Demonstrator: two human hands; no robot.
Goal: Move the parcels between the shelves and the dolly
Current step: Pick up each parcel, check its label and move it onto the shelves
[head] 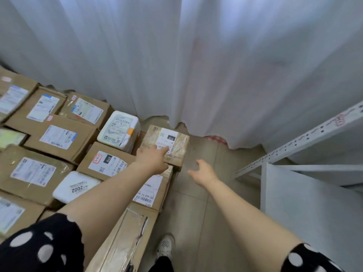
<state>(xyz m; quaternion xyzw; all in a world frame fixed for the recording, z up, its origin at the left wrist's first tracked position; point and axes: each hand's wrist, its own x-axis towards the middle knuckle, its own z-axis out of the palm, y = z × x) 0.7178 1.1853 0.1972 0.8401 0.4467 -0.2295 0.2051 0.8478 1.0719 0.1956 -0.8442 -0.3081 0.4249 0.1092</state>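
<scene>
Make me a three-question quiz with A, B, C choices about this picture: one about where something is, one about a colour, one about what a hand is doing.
1. Where is the shelf?
A. left of the person
B. right of the person
C. behind the person

2. What colour is the curtain?
A. white
B. red
C. green

3. What is the right hand doing?
A. gripping a box
B. reaching out open, holding nothing
C. making a fist

Answers:
1 B: its white rail stands at the right edge.
2 A: it hangs white across the back.
3 B: it is spread in the air with nothing in it.
</scene>
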